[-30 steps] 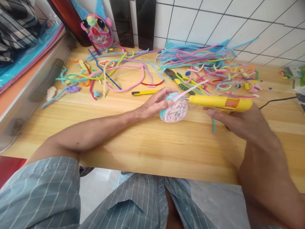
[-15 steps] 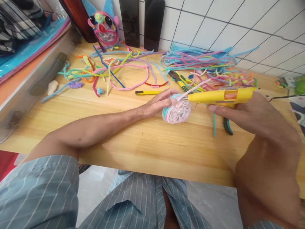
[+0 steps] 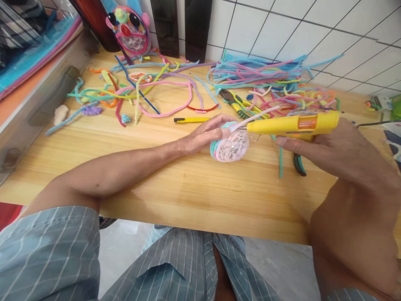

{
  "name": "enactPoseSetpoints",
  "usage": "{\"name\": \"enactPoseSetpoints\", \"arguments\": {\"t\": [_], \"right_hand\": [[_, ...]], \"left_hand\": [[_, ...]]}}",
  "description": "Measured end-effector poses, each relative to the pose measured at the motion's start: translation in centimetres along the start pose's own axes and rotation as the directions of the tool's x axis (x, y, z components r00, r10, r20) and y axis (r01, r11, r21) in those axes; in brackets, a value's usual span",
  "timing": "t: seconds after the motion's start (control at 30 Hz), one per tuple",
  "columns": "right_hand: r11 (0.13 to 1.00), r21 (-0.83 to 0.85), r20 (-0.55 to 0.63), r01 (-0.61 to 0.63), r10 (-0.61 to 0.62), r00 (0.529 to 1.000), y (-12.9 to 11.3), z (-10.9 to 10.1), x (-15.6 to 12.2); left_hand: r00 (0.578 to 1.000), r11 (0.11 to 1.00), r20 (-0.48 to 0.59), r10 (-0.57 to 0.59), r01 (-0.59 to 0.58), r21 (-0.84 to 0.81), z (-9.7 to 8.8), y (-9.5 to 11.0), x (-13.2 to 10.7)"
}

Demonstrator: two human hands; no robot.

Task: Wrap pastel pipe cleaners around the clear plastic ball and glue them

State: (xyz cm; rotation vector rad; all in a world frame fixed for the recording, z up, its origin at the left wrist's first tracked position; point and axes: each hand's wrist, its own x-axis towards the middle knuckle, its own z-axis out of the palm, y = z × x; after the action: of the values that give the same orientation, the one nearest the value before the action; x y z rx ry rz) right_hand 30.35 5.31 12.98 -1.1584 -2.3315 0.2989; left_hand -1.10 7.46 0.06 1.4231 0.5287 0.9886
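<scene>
My left hand (image 3: 203, 136) grips a small round piece (image 3: 231, 146) wound from pink and teal pipe cleaners, held just above the wooden table (image 3: 175, 184). A pale pink pipe cleaner (image 3: 260, 116) trails from it to the right. My right hand (image 3: 332, 148) is closed around a yellow glue gun (image 3: 293, 125). Its nozzle points left and touches the top of the round piece.
Loose pipe cleaners (image 3: 260, 79) lie heaped at the back right and scattered at the back left. A yellow craft knife (image 3: 191, 120), yellow-handled pliers (image 3: 238, 106) and a dark-handled tool (image 3: 299, 164) lie nearby. A pipe-cleaner clown face (image 3: 128, 31) leans on the tiled wall.
The glue gun has lifted slightly and shifted a little right, uncovering the dark-handled tool beneath it. My left hand keeps holding the round piece in much the same place.
</scene>
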Motion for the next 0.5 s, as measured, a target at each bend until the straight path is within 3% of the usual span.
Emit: {"name": "enactPoseSetpoints", "arguments": {"t": [0.1, 0.5], "right_hand": [[1.0, -0.01, 0.146, -0.006, 0.008, 0.989, -0.62, -0.54, 0.44], [0.999, 0.006, 0.154, -0.035, 0.034, 0.987, -0.85, -0.78, 0.68]], "left_hand": [[1.0, 1.0, 0.0, 0.001, -0.001, -0.001, 0.01, 0.06, -0.01], [1.0, 1.0, 0.004, -0.008, 0.008, 0.018, 0.02, 0.0, -0.02]]}}
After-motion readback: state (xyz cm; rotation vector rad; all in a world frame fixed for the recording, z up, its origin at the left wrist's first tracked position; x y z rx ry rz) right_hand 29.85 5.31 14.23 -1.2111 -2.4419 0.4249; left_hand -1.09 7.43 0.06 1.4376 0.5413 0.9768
